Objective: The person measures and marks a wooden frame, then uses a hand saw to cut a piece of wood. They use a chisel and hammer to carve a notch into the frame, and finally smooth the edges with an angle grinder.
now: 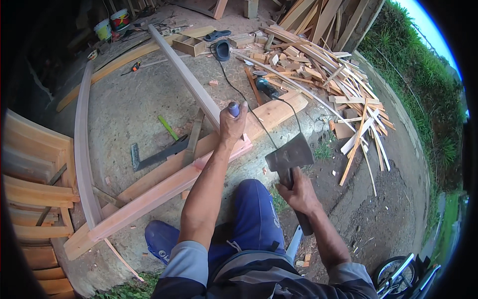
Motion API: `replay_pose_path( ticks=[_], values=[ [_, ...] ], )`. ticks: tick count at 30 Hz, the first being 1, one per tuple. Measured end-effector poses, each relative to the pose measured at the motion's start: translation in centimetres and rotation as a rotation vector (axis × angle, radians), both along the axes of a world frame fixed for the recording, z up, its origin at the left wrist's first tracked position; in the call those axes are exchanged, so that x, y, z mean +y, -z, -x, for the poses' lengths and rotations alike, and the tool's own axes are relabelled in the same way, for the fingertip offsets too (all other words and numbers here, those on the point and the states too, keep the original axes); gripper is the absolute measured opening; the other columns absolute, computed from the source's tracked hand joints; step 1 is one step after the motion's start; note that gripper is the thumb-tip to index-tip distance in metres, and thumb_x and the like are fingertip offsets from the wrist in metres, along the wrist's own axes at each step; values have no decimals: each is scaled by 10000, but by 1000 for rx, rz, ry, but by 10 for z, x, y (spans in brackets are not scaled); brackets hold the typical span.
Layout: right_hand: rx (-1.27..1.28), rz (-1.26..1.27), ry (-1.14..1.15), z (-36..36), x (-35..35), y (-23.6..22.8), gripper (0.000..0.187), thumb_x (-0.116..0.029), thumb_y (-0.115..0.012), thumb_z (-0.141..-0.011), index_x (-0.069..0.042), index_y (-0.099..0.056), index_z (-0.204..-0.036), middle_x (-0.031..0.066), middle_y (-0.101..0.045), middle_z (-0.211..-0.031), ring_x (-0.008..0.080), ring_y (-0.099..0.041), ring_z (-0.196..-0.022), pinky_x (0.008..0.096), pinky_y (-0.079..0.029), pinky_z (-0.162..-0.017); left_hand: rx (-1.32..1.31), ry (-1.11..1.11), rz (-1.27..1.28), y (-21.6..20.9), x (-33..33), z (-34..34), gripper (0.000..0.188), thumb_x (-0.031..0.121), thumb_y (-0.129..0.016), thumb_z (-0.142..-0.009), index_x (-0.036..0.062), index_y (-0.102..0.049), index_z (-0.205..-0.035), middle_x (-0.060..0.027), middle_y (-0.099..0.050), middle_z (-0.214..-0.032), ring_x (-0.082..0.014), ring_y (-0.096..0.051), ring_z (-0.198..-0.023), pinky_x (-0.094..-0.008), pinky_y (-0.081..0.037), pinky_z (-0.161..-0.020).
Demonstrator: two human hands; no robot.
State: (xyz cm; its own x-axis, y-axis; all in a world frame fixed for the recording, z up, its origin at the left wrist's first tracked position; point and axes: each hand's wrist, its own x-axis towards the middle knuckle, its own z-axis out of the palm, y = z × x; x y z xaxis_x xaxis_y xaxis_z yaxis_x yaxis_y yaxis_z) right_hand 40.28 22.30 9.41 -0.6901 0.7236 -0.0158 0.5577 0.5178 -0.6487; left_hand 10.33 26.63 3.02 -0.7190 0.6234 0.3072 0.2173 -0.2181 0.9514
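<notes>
My left hand (pixel 233 124) is closed around the blue handle of a chisel (pixel 233 108), above the end of a pinkish planed timber (pixel 164 187). The chisel's blade is mostly hidden by the hand. In my right hand (pixel 301 194) is a dark mallet (pixel 290 153) with a broad block-like head, held by its handle to the right of the timber, apart from the chisel. A long planed beam (pixel 186 74) runs away from the joint near my left hand. Another beam (pixel 87 144) meets the timber's left end. Beneath lies a thicker wooden beam (pixel 271 114).
An angle grinder (pixel 266 87) with a trailing cord lies beyond the timber. Inside the frame are a dark try square (pixel 159 155) and a green strip (pixel 168 127). Offcuts (pixel 318 74) pile up at the far right. A handsaw (pixel 295 243) lies by my right knee.
</notes>
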Motion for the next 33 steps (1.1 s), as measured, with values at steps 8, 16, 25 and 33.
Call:
replay_pose_path(
  ticks=[8, 16, 25, 33],
  values=[
    [-149, -338, -299, 98, 43, -106, 503, -140, -659, -964, -7, -368, -1352, 316, -681, -900, 525, -684, -842, 575, -540, -737, 128, -102, -159, 9, 11, 0, 334, 212, -728, -989, 9, -647, -737, -76, -622, -635, -145, -526, -589, -394, -452, -579],
    [581, -746, -326, 138, 24, -197, 517, -111, -679, -939, -18, -401, -1364, 255, -694, -892, 489, -704, -793, 545, -538, -666, 32, -62, -94, 9, 6, 1, 317, 202, -739, -982, 22, -653, -735, -53, -640, -636, -123, -556, -585, -348, -473, -584],
    [-423, -679, -386, 158, 58, -136, 404, -98, -636, -920, -10, -416, -1247, 267, -697, -760, 453, -739, -787, 556, -596, -713, -22, 22, -89, 1, -3, -6, 250, 172, -761, -953, 5, -669, -791, -22, -656, -680, -112, -587, -638, -346, -481, -613],
    [276, -514, -153, 135, 46, -189, 419, -137, -709, -909, -53, -527, -1276, 53, -579, -732, 178, -636, -627, 367, -503, -577, -33, 69, -101, 12, -2, -2, 352, 233, -732, -992, 14, -644, -731, 6, -564, -599, -87, -486, -585, -347, -427, -546]
  ],
)
